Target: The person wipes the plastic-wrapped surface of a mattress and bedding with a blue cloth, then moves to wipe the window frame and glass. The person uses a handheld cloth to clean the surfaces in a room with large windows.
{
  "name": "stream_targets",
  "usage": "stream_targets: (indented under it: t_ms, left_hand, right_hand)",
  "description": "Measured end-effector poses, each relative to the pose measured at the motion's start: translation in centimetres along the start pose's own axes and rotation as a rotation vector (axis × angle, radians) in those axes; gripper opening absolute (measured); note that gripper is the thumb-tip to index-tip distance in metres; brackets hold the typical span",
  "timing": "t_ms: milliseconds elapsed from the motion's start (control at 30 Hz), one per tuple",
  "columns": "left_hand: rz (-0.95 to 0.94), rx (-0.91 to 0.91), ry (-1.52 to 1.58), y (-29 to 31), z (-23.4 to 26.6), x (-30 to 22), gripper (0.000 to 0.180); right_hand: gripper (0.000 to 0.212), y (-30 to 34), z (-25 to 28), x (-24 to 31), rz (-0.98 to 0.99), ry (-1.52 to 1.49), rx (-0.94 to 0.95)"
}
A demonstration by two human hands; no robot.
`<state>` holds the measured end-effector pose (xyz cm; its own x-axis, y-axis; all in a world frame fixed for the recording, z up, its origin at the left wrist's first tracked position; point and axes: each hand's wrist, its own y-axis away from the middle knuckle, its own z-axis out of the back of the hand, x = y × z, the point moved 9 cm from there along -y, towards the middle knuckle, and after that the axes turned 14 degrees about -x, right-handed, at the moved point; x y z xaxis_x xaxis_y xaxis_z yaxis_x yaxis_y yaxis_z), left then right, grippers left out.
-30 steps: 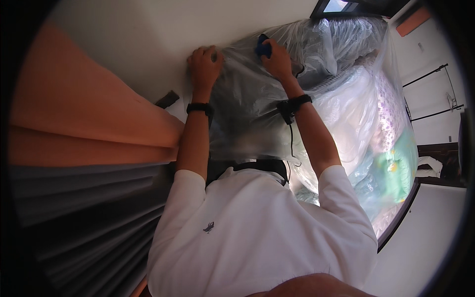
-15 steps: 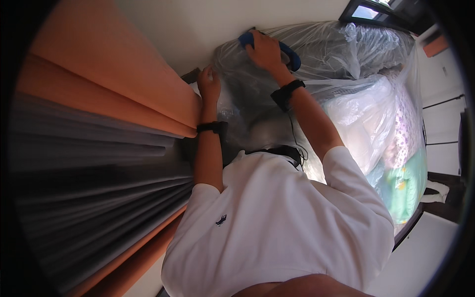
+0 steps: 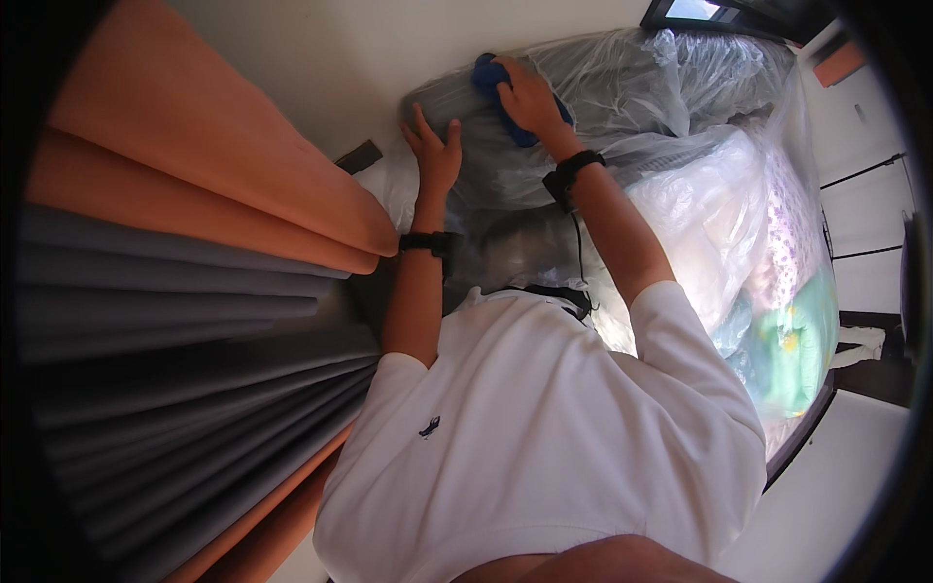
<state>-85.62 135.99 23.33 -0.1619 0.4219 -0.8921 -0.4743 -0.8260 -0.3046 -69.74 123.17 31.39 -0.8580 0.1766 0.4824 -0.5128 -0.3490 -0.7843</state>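
My right hand (image 3: 533, 105) presses down on a crumpled blue cloth (image 3: 489, 78), its fingers bent over it. The cloth lies against clear plastic sheeting (image 3: 612, 83) that wraps a large bulky pile. To the left of it, my left hand (image 3: 434, 151) is raised with its fingers spread and nothing in them. That hand is beside or against the plastic; whether it touches cannot be made out. Each wrist carries a black strap with a small device.
Orange and dark grey curtains (image 3: 194, 165) hang close along my left. A pale wall (image 3: 369, 58) rises beyond my hands. At right, the plastic covers floral and green bedding-like fabric (image 3: 792, 360). A dark-framed window (image 3: 719, 15) stands at the far right.
My left hand has moved right, away from the curtain, and its fingers have spread. My right hand and the blue cloth have shifted slightly, and the cloth looks more bunched.
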Motion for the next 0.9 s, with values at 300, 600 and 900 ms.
stream_targets:
  t_ms: [300,600,900]
  left_hand:
    - [-0.199,-0.053,0.031,-0.5,-0.5,0.7,0.093]
    - [-0.210,0.071,0.003,-0.7,1.4,1.1,0.078]
    - [-0.554,-0.359,-0.184,3.5,1.8,-7.9,0.048]
  right_hand:
    - [0.046,2.8,2.8,-1.8,-0.071,0.225,-0.105]
    - [0.054,11.1,6.3,1.2,-0.160,0.061,0.157]
    - [0.047,23.4,31.9,-3.2,-0.568,0.451,-0.466]
